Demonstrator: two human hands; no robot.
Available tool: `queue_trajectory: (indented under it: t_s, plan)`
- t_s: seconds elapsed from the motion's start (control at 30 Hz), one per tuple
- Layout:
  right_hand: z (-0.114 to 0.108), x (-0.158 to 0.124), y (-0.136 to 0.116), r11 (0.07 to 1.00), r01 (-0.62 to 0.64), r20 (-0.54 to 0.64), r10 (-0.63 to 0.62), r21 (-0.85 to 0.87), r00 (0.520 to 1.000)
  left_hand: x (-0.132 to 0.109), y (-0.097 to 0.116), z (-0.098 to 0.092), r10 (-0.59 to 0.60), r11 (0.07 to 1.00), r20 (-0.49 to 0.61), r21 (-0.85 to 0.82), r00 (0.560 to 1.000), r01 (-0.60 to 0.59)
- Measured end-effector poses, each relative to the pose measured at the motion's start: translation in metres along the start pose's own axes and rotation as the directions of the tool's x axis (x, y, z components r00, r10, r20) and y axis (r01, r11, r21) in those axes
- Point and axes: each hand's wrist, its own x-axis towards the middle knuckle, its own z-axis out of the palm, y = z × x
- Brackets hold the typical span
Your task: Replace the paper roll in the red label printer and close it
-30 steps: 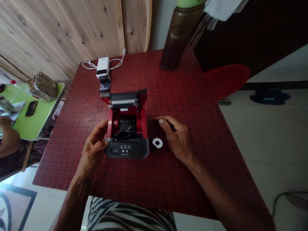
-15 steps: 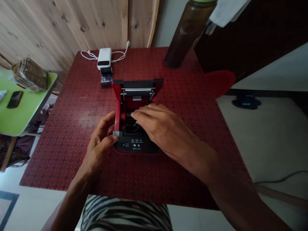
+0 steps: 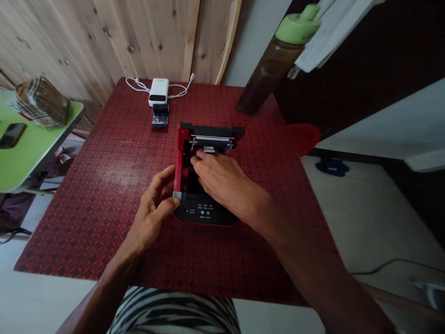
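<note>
Table [image 3: 104,208] red, diamond-patterned; printer [image 3: 205,213] red-black; bottle cap [image 3: 297,28] lime green.

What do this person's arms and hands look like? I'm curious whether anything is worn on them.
The left hand and right hand are bare, with no gloves, rings or cables showing. The left forearm and right forearm are bare too, with no sleeves or watch in view. Black-and-white zebra-striped clothing shows below them.

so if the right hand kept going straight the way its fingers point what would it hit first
The right hand points up and left into the open red-and-black printer, so it would probably meet the red side wall first, though depth is unclear and something inside could come sooner.
</note>
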Motion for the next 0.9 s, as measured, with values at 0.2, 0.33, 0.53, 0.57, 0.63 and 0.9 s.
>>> queue_trajectory:
  t_s: [0.2, 0.33, 0.53, 0.57, 0.63, 0.9]
  plan:
    - [-0.022, -0.001, -0.011, 0.996, -0.079, 0.083, 0.081, -0.027, 0.993, 0.000, 0.001, 0.001, -0.024, 1.000, -0.012, -0.015, 1.000, 0.024]
    - [-0.038, -0.014, -0.018, 0.991, -0.130, 0.119, 0.127, 0.014, 0.985, -0.001, 0.004, 0.001, -0.038, 0.999, -0.022, -0.013, 0.999, 0.037]
    - [-0.046, -0.074, 0.013, 0.926, -0.094, -0.366, 0.236, 0.367, 0.900, -0.003, 0.006, 0.001, -0.098, 0.995, -0.020, -0.017, 0.995, 0.098]
    - [-0.043, -0.084, 0.024, 0.885, -0.111, -0.373, 0.300, 0.452, 0.878, -0.003, 0.006, 0.001, -0.102, 0.995, -0.025, -0.014, 0.994, 0.102]
    - [-0.028, -0.095, 0.045, 0.776, -0.174, -0.363, 0.465, 0.606, 0.808, -0.004, 0.006, 0.001, -0.104, 0.995, -0.043, -0.001, 0.994, 0.104]
    - [0.066, -0.075, 0.077, 0.415, -0.233, -0.213, 0.782, 0.880, 0.586, -0.001, 0.005, -0.004, -0.086, 0.996, -0.003, 0.001, 0.996, 0.086]
